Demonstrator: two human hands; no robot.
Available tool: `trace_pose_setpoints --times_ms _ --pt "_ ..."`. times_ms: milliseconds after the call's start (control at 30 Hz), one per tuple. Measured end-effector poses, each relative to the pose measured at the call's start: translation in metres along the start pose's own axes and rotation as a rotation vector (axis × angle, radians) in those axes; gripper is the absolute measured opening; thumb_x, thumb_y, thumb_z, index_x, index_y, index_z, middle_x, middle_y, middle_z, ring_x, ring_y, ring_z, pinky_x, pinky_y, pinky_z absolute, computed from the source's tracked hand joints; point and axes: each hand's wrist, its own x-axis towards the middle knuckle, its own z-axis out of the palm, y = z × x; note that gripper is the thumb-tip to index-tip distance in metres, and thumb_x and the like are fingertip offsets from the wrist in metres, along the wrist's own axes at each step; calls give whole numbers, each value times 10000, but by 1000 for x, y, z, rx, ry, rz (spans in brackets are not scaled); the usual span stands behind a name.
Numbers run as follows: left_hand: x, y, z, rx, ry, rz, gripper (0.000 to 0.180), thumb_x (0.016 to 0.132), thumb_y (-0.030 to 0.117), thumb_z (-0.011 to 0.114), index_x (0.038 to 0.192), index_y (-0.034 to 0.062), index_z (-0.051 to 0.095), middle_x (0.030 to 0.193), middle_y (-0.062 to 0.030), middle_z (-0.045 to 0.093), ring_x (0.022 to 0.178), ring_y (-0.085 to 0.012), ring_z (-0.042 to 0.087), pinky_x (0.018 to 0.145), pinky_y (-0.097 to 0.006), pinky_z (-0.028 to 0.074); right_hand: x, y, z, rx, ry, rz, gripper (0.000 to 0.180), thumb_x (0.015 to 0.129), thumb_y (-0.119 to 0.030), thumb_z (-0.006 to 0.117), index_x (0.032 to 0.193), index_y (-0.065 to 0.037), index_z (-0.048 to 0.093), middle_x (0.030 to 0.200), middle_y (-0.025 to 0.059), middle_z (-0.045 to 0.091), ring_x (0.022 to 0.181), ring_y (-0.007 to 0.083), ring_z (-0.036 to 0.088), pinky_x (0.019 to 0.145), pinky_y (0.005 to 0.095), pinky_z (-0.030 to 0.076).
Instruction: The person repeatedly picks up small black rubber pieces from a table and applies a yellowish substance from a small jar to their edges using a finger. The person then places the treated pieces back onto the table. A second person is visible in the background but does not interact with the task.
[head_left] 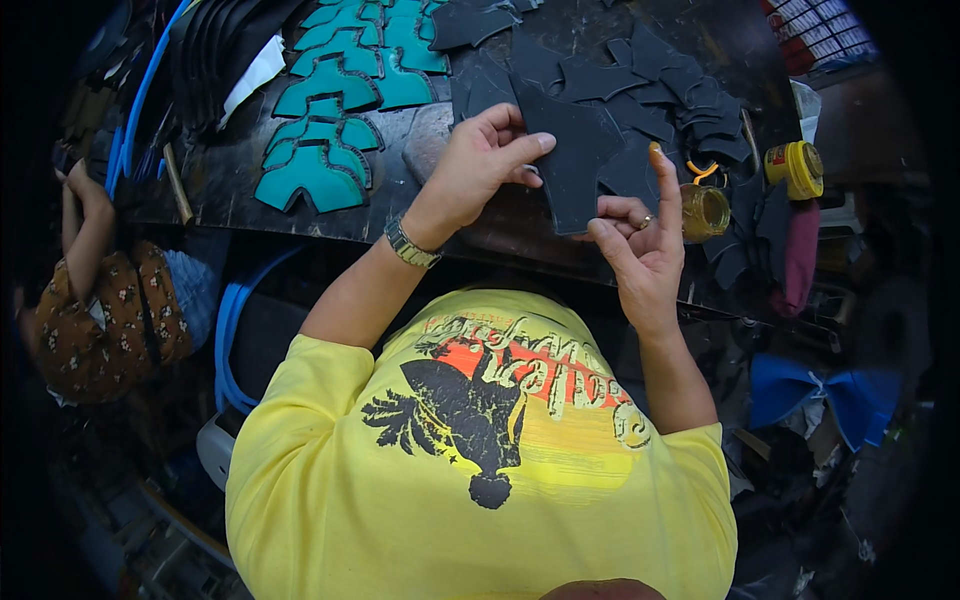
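Observation:
My left hand (pixel 485 170) pinches the left edge of a flat black cut-out piece (pixel 570 150), its thumb on the near face. At the piece's lower right corner, my right hand (pixel 645 245) grips between thumb and curled fingers. The right index finger points up, with orange-yellow stuff on its tip. The piece is tilted up above the table's front edge. Beside the right hand stands a clear jar (pixel 705 213) with amber contents. More black cut-out pieces (pixel 660 85) lie in an overlapping heap behind the held one.
Teal shaped pieces with dark edges (pixel 315 175) lie in overlapping rows on the dark table (pixel 225 205). A yellow tub (pixel 795 170) and an orange loop (pixel 703 172) are at the right. A wooden stick (pixel 178 185) lies left. Another person (pixel 120 310) is at the far left.

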Motion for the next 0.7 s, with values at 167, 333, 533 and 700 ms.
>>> trace_pose_setpoints --times_ms 167,333,533,700 --pt "-9 -4 13 -86 -61 -49 339 893 92 730 1195 -14 618 1068 -64 688 866 -90 665 700 -223 565 2 -4 -1 2 35 53 845 897 107 588 1582 -126 151 1036 90 593 851 83 597 765 254 568" --pt "-13 -3 17 0 -159 -236 306 903 93 718 1156 -59 640 1058 -98 706 906 -146 695 767 -271 591 7 4 -8 -166 114 -146 648 940 72 544 1534 -93 344 1100 63 579 854 62 558 784 230 509" --pt "-20 -9 28 -187 -156 -210 281 927 77 687 1176 -44 641 1077 -92 709 925 -149 700 766 -287 603 11 8 -16 -405 121 -261 479 969 83 479 1413 -80 553 1272 70 535 949 88 567 879 230 471" --pt "-24 -7 32 -226 -165 -178 248 929 95 684 1138 -38 668 1035 -70 711 887 -140 699 742 -277 612 15 14 -14 -459 127 -286 472 962 78 503 1403 -78 564 1342 105 536 1110 153 563 944 263 459"
